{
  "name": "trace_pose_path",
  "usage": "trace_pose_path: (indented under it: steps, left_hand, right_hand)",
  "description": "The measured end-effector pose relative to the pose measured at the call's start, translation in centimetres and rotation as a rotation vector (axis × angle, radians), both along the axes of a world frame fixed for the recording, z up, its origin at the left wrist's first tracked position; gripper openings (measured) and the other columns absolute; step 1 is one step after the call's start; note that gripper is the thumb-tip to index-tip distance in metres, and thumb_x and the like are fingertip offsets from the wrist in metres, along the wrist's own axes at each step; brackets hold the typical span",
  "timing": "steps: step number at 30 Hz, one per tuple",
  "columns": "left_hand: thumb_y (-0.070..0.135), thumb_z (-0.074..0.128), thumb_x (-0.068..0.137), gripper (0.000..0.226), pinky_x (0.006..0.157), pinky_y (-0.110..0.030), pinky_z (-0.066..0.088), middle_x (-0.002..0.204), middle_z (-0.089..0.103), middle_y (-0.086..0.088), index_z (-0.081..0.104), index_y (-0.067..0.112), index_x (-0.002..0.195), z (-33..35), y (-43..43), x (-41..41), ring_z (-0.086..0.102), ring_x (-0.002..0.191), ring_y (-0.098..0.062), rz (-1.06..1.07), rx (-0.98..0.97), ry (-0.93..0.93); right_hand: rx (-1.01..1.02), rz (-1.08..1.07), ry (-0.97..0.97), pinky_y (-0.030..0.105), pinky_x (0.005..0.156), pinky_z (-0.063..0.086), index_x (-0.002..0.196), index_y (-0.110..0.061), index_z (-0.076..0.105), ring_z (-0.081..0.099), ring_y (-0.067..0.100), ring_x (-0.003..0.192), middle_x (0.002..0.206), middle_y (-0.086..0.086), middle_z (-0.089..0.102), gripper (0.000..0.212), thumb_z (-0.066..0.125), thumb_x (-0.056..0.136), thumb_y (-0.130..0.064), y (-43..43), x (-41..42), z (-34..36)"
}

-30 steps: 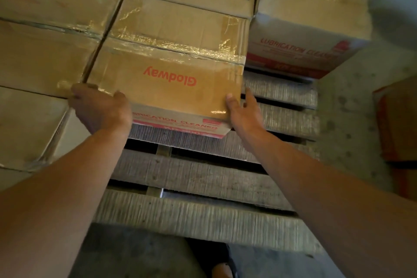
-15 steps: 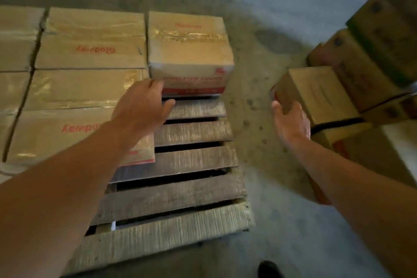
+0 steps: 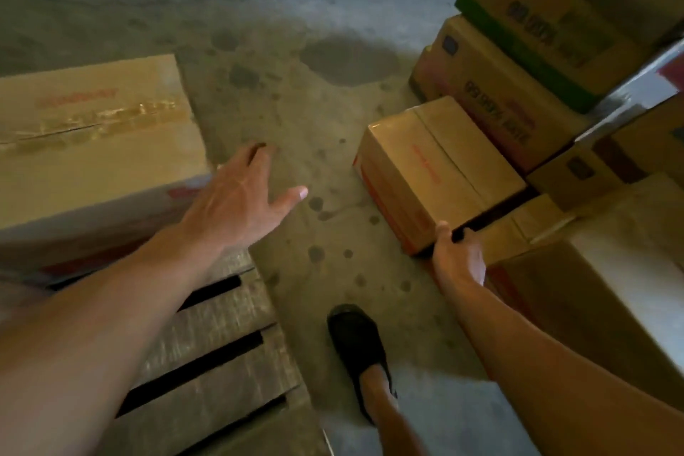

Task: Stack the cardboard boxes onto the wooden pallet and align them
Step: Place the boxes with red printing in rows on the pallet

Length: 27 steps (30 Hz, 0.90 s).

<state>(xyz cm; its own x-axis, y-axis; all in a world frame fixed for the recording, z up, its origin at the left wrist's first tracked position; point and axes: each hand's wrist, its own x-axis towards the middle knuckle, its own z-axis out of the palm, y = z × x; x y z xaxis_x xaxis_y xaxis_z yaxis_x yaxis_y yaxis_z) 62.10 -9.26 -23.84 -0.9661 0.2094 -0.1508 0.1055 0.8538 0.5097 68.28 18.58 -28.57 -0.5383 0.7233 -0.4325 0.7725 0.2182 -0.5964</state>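
Note:
A taped cardboard box [image 3: 92,144] with red print stands on the wooden pallet [image 3: 222,355] at the left. A smaller cardboard box [image 3: 436,170] sits at the right, on top of other cartons. My right hand [image 3: 459,257] grips its near bottom corner, fingers curled round the edge. My left hand [image 3: 240,200] hangs in the air with fingers spread, over the floor between the pallet and that box, holding nothing.
A tall pile of printed cartons [image 3: 547,33] rises at the right, with a large box [image 3: 607,311] near my right arm. Stained concrete floor [image 3: 307,92] lies between pallet and pile. My foot in a black shoe [image 3: 357,348] stands there.
I have turned right, away from the stacked pallet. My right hand reached the small box and took hold of its corner. My left hand left the placed box and swung out over the floor.

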Motion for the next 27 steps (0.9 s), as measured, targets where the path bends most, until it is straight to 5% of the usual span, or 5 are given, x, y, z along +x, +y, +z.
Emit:
trace_pose_path:
  steps: [8,16,21,23,27]
  left_hand:
    - [0.068,0.070,0.077,0.101,0.117,-0.041,0.024,0.167,0.019,-0.001,0.019,0.037,0.158,-14.7,14.1,-18.9,0.021,0.151,-0.022,-0.133,0.155,-0.107]
    - [0.063,0.080,0.060,0.130,0.119,-0.036,0.019,0.168,0.012,0.001,0.006,0.027,0.161,-21.6,23.0,-30.1,0.016,0.152,-0.021,-0.112,0.296,-0.319]
    - [0.077,0.083,0.047,0.137,0.118,-0.049,0.032,0.165,0.025,-0.002,0.015,0.037,0.159,-23.8,25.1,-34.0,0.032,0.146,-0.029,-0.051,0.346,-0.481]
    - [0.077,0.083,0.040,0.138,0.112,-0.054,0.041,0.163,0.028,-0.002,0.019,0.042,0.157,-24.6,25.5,-34.8,0.038,0.142,-0.028,-0.018,0.371,-0.538]
    - [0.071,0.089,0.040,0.125,0.073,-0.056,0.062,0.142,0.055,-0.001,0.039,0.043,0.150,-25.1,25.6,-35.2,0.067,0.107,-0.028,0.032,0.425,-0.724]
  right_hand:
    - [-0.128,-0.429,0.054,0.029,0.105,0.035,0.159,-0.012,0.021,0.039,0.032,0.142,0.160,0.012,0.035,0.074,0.052,0.101,-0.046,8.5,-10.9,-14.0]
    - [-0.237,-0.729,0.322,0.017,0.072,0.048,0.150,-0.024,0.043,0.060,0.017,0.104,0.140,0.002,0.055,0.064,0.070,0.093,-0.036,11.5,-13.1,-19.4]
    - [-0.368,-0.896,0.355,0.057,0.091,0.054,0.144,-0.052,0.043,0.062,0.016,0.104,0.139,-0.009,0.054,0.068,0.075,0.084,-0.048,11.3,-13.7,-19.1]
    - [-0.431,-0.939,0.334,0.060,0.087,0.053,0.144,-0.055,0.039,0.059,0.021,0.108,0.141,-0.011,0.051,0.070,0.074,0.084,-0.048,11.5,-13.8,-18.8]
    - [-0.444,-0.939,0.346,0.053,0.081,0.056,0.144,-0.055,0.040,0.061,0.014,0.102,0.141,-0.011,0.053,0.072,0.075,0.081,-0.049,11.5,-14.0,-18.8]
